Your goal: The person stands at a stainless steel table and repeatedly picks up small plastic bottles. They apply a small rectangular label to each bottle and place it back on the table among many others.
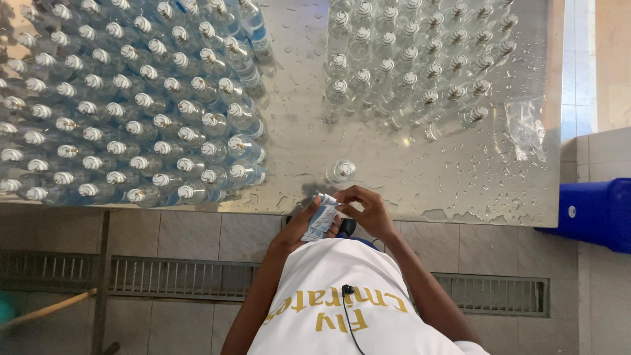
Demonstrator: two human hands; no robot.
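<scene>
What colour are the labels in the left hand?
Blue and white labels, seen in the head view.

Left block of bottles (131, 98) running off top and left edges; count not tellable. Right block of bottles (414, 59) cut by top edge. Blue container (595, 213) cropped by right edge; shape unclear. Stack of labels (321, 220) partly covered by hands; print too small to make out. Left hand (303, 227) showing back only, fingers mostly hidden under labels. Wooden stick (46, 310) leaving left edge. Worktop (296, 131) underside hidden.
</scene>
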